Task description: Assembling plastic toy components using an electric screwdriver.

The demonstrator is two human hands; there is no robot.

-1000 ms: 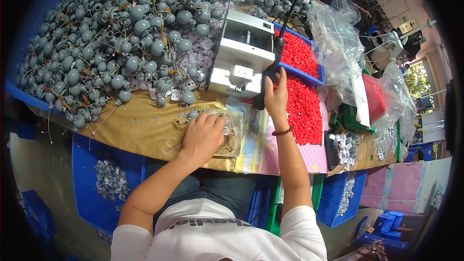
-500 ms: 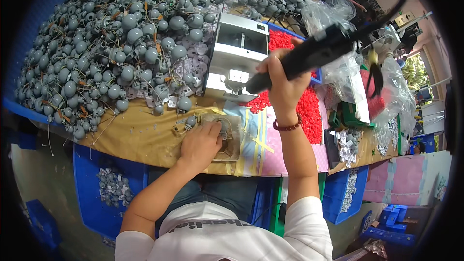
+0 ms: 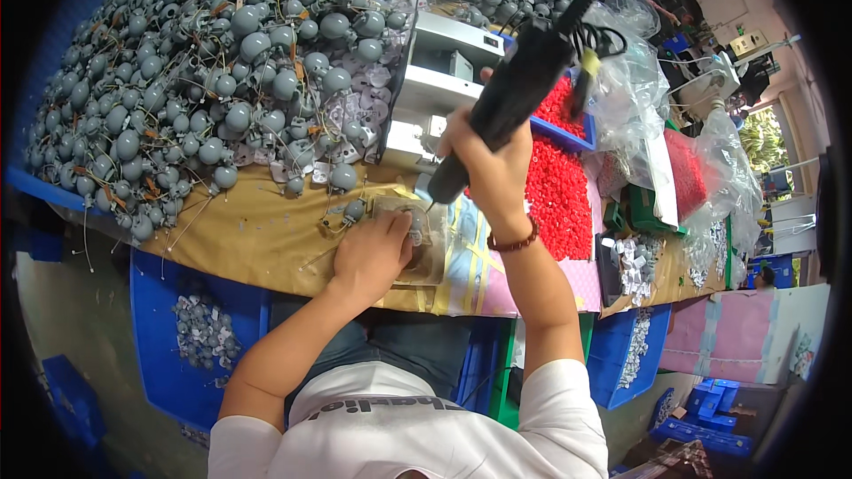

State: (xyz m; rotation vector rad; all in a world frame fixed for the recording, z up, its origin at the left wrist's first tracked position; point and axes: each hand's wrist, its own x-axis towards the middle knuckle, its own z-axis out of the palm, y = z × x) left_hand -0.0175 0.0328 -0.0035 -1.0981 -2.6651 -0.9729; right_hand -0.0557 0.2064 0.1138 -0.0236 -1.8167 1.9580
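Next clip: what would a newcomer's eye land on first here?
First, the huge heap of grey round parts with thin wires, covering the upper left of the table. Next, the bright red pile of small pieces right of centre, beside a blue bin. In the middle, the right hand grips a long black power tool tilted down toward the small part under the left hand, in front of a white machine.
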